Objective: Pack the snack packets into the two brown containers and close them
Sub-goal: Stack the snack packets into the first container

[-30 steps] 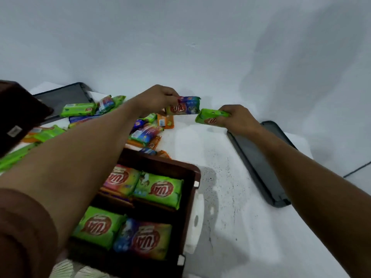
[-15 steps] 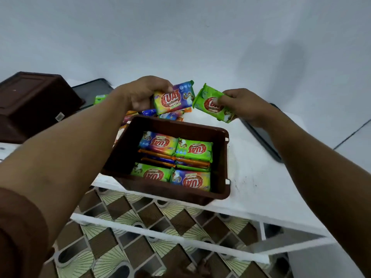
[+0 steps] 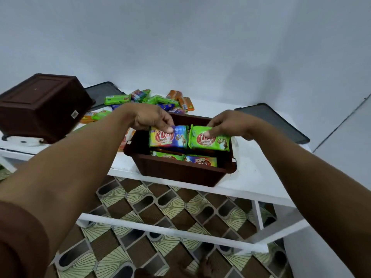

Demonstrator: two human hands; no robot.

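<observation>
An open brown container sits at the front edge of the white table, with snack packets lying inside. My left hand holds a blue and rainbow packet over the container's far half. Beside it, my right hand holds a green packet at the same height. A second brown container rests upside down at the table's left end. Several loose packets in green, orange and blue lie on the table behind the open container.
Two dark lids lie flat on the table, one at the back left and one at the right. A white wall stands close behind. Below the table are white rails and a patterned floor.
Both hands have come down and toward me with their packets, from above the far rim to just over the packets inside the container. The view has pulled back.
</observation>
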